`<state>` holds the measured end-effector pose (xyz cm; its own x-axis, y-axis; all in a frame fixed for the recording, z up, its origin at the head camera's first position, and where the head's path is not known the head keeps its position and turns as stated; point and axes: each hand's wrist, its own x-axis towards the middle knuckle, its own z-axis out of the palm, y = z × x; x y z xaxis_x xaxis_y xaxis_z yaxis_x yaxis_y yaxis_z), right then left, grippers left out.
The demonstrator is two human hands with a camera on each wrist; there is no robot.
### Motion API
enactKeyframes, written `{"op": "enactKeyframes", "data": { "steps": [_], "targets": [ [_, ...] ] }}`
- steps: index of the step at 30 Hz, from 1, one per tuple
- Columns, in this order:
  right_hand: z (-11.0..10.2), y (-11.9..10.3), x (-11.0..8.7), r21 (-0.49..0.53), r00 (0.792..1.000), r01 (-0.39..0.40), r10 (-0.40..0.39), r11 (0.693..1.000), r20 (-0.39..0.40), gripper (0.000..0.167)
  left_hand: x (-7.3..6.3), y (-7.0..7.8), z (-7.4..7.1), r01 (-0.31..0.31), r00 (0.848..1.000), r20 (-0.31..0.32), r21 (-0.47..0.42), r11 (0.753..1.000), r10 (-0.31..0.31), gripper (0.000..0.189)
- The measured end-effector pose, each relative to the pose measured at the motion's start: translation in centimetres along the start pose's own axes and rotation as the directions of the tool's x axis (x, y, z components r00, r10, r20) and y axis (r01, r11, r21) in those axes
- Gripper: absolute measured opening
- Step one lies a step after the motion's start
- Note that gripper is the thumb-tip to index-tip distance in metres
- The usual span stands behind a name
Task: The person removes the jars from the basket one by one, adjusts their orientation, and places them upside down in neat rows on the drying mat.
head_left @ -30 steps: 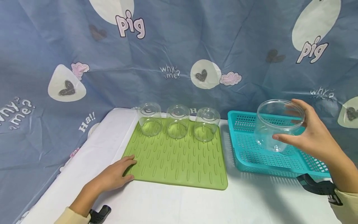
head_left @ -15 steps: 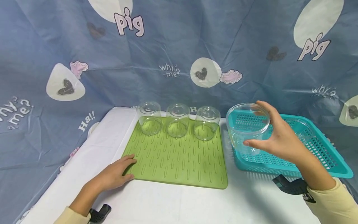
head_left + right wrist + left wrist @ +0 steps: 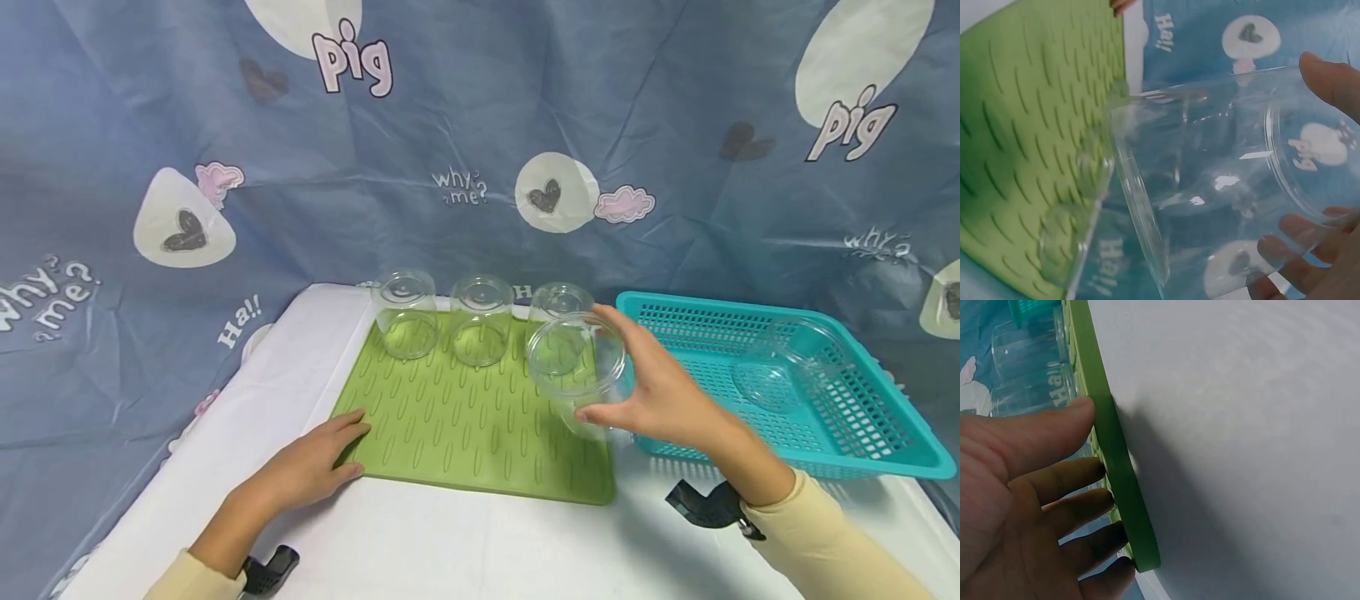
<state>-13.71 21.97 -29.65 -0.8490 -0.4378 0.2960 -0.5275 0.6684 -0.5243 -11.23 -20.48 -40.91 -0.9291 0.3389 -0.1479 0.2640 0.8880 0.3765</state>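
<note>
My right hand [image 3: 660, 392] grips a clear plastic jar [image 3: 576, 358] between thumb and fingers. In the head view the jar overlaps the right side of a green ribbed mat [image 3: 450, 433]. The right wrist view shows the fingers round one end of the jar, the other end facing the mat. Three similar clear jars stand in a row along the mat's back: a left one [image 3: 406, 317], a middle one [image 3: 481, 321] and a right one [image 3: 561, 298]. My left hand [image 3: 307, 462] touches the mat's front left corner, its fingertips and thumb against the green edge [image 3: 1107, 434].
A turquoise mesh basket [image 3: 697, 303] stands right of the mat, with another clear jar [image 3: 780, 375] lying inside it. White cloth [image 3: 420, 542] covers the table. A blue printed curtain [image 3: 465, 108] hangs close behind.
My right hand has carried the jar leftward from above the basket to over the mat's right side, uncovering the jar in the basket. My left hand has stayed at the mat's corner.
</note>
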Motion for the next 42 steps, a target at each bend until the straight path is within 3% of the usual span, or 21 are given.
{"op": "enactKeyframes", "data": {
  "steps": [9, 16, 19, 22, 27, 31, 36, 42],
  "targets": [
    [3.3, -0.2, -0.1, -0.042, 0.996, 0.081, -0.079, 0.996, 0.036, 0.114, -0.4, 0.1, -0.3, -0.026, 1.0, 0.009, -0.024, 0.999, 0.026, 0.057],
    [5.1, -0.6, -0.2, -0.03, 0.994, 0.051, -0.048, 0.998, 0.097, 0.117, -0.2, -0.2, -0.2, -0.019, 1.0, 0.004, -0.035, 0.999, 0.019, 0.056],
    [5.8, -0.7, -0.3, -0.018, 0.993, 0.053, -0.05, 0.998, 0.105, 0.118, -0.3, -0.1, -0.4, -0.016, 0.999, -0.035, -0.057, 0.998, 0.014, 0.056],
    [6.2, -0.7, -0.5, -0.015, 0.994, 0.079, -0.078, 0.997, 0.082, 0.116, -0.3, 0.3, -1.1, -0.052, 0.991, -0.131, -0.08, 0.995, 0.041, 0.052],
    [6.6, -0.7, -0.8, -0.082, 0.991, 0.13, -0.127, 0.988, 0.041, 0.115, -0.1, 2.4, -2.6, -0.199, 0.935, -0.32, -0.106, 0.974, 0.156, 0.041],
    [7.1, -0.8, -0.7, -0.149, 0.988, 0.156, -0.154, 0.977, 0.024, 0.115, 0.8, 5.2, -2.9, -0.307, 0.898, -0.374, -0.157, 0.939, 0.231, 0.042],
    [7.7, -1.2, -0.4, -0.186, 0.984, 0.179, -0.178, 0.966, 0.018, 0.111, 2.2, 8.4, -2.9, -0.381, 0.885, -0.362, -0.197, 0.903, 0.294, 0.052],
    [8.4, -1.8, 0.0, -0.201, 0.98, 0.195, -0.197, 0.96, 0.01, 0.108, 2.9, 10.0, -2.6, -0.382, 0.902, -0.303, -0.227, 0.896, 0.307, 0.064]
  ]
}}
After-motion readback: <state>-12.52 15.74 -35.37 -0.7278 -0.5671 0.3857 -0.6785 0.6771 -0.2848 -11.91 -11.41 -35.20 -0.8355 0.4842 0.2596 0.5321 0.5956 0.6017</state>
